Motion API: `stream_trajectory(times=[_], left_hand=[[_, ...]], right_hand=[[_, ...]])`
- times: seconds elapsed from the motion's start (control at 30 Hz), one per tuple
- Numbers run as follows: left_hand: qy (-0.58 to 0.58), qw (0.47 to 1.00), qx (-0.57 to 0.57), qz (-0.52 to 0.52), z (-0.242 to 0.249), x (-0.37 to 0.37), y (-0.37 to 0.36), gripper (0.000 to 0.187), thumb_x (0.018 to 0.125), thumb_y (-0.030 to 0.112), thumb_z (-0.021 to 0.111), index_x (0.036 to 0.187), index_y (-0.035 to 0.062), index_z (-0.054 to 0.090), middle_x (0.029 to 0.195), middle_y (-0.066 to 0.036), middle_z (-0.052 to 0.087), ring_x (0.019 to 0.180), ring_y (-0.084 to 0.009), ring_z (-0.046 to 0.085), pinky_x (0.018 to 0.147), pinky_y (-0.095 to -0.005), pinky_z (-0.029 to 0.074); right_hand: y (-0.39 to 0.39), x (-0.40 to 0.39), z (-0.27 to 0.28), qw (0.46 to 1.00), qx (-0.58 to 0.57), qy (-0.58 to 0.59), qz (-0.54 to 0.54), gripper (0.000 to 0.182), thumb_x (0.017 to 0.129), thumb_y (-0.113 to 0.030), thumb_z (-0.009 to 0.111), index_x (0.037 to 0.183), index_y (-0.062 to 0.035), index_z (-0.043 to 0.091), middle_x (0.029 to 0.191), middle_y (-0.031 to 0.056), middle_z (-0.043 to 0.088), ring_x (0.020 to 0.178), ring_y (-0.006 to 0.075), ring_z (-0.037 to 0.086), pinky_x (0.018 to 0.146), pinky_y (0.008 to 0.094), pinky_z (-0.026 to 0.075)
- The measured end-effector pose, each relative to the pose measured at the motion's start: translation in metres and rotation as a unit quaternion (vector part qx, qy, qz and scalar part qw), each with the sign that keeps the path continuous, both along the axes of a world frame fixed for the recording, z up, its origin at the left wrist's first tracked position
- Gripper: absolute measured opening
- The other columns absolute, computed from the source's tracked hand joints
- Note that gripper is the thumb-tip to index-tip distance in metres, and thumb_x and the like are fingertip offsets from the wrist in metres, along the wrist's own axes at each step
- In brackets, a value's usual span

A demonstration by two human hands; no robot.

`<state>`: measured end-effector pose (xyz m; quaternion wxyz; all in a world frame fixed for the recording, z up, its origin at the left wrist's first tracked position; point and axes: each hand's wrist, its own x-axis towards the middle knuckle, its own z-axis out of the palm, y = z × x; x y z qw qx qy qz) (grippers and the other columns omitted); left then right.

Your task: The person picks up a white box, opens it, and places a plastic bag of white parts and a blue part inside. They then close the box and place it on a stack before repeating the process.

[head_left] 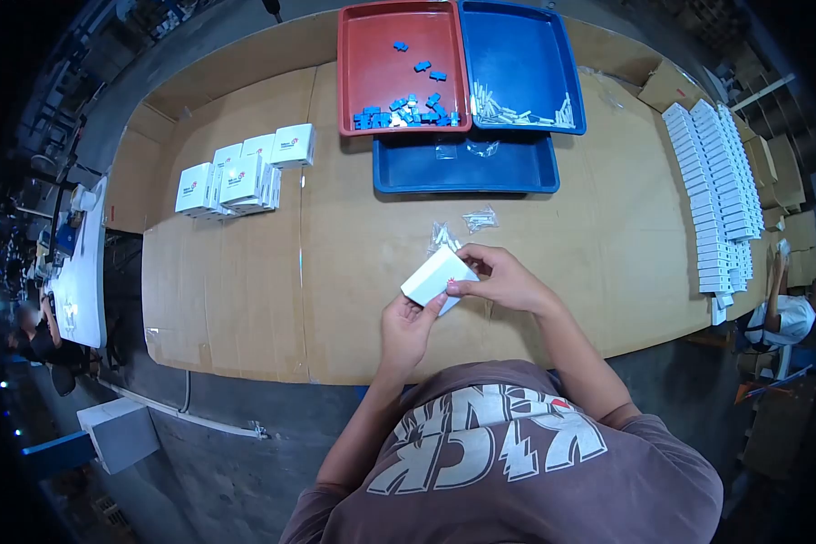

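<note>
A small white box [437, 275] with a red mark is held tilted above the cardboard-covered table, close to my body. My left hand [410, 328] grips its lower left side, thumb on the face. On the right side, my right hand [500, 281] pinches the box between thumb and fingers. Just beyond it lies a clear bag of white sticks [442, 238], partly hidden by the box. A second clear bag [480, 218] with white pieces rests a little farther up and to the right.
A red tray [346, 72] holds blue pieces; a blue tray [567, 54] holds white sticks. A lower blue tray [390, 177] contains clear bags. White boxes [245, 177] are stacked at left, long stacks of white boxes [712, 181] at right. Other people sit at both far sides.
</note>
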<state>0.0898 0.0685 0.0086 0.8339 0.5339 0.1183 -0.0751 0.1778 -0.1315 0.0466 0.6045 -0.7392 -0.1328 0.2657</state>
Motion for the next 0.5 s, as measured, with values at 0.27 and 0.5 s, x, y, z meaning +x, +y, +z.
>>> stream_trajectory(times=[0.27,0.5], left_hand=[[-0.030,0.999,0.019,-0.033,-0.012,-0.010,-0.002,0.036,0.103,0.001,0.070,0.136,-0.0102,0.060,0.128,-0.014,0.071,0.118,-0.0178,0.068,0.104,-0.0321,0.055],[0.015,0.993,0.074,-0.086,0.002,0.002,0.014,0.038,0.103,0.003,0.071,0.137,-0.0090,0.058,0.127,-0.015,0.071,0.117,-0.0182,0.069,0.103,-0.0316,0.056]], right_hand=[[-0.010,-0.016,-0.008,0.999,-0.009,-0.039,0.002,0.037,0.083,-0.007,0.087,0.113,0.0036,0.069,0.091,0.0136,0.075,0.084,0.0183,0.070,0.081,0.0331,0.056],[-0.007,-0.021,-0.016,1.000,-0.020,0.003,-0.008,0.033,0.093,-0.007,0.080,0.123,0.0020,0.069,0.107,0.0137,0.077,0.094,0.0217,0.074,0.089,0.0351,0.058]])
